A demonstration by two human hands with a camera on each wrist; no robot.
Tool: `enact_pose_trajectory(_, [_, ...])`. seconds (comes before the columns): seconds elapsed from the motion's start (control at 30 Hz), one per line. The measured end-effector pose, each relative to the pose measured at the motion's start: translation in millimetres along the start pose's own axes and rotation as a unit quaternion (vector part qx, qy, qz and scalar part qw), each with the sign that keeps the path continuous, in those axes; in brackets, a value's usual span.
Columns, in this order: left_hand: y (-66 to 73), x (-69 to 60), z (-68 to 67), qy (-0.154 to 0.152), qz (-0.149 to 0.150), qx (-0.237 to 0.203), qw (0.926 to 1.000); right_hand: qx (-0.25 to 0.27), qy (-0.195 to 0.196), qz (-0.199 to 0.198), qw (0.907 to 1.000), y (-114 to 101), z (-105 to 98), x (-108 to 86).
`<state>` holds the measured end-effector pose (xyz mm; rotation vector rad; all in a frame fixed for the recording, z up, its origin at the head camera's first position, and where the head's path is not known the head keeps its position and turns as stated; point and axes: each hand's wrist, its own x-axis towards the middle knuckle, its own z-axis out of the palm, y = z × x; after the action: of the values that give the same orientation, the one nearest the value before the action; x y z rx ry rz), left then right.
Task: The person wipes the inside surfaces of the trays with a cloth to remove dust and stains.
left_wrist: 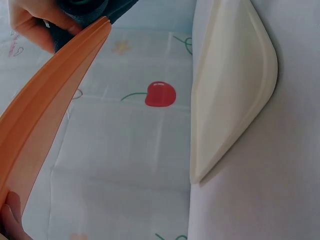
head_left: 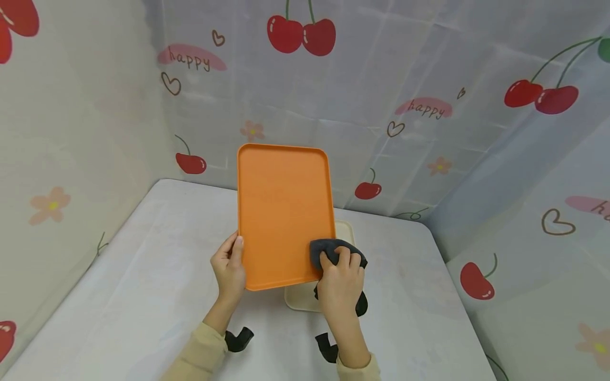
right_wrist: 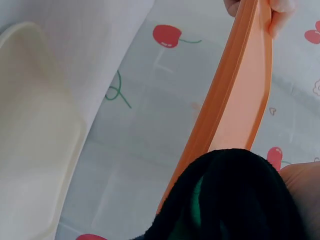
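Note:
An orange tray [head_left: 286, 211] is held up and tilted over the table, its inner face toward the head camera. At its lower left edge my left hand [head_left: 230, 267] grips the rim, thumb on the front face. My right hand [head_left: 340, 280] bunches a dark grey cloth [head_left: 326, 251] against the tray's lower right edge. In the right wrist view the cloth [right_wrist: 235, 195] is large and dark beside the tray's edge [right_wrist: 220, 105]. The left wrist view shows the tray [left_wrist: 50, 100] edge-on, with the right hand [left_wrist: 35, 22] and cloth at its far end.
A cream tray [head_left: 301, 297] lies on the white table [head_left: 405, 296], partly hidden behind the orange tray and right hand. Black straps [head_left: 240, 339] show by both wrists. Cherry-printed curtains [head_left: 305, 95] surround the table at the back and sides.

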<state>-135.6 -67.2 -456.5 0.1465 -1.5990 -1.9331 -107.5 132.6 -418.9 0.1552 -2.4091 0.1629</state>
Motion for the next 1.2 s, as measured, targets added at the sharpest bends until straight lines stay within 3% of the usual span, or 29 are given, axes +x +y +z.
enact_pose_trajectory(0.33, [-2.4,-0.2,2.3,-0.007,0.004,-0.009,0.9999,0.0,-0.003,0.018,0.9998,11,2,-0.2])
enact_pose_trajectory(0.8, [-1.8,1.6,3.3,0.001,-0.006,-0.005,1.0,0.002,-0.007,0.007,1.0,4,2,-0.7])
enact_pose_trajectory(1.2, [-3.0,1.4,5.6,0.003,0.006,-0.018,0.9998,0.012,-0.022,0.004,0.9997,-4,0,-3.4])
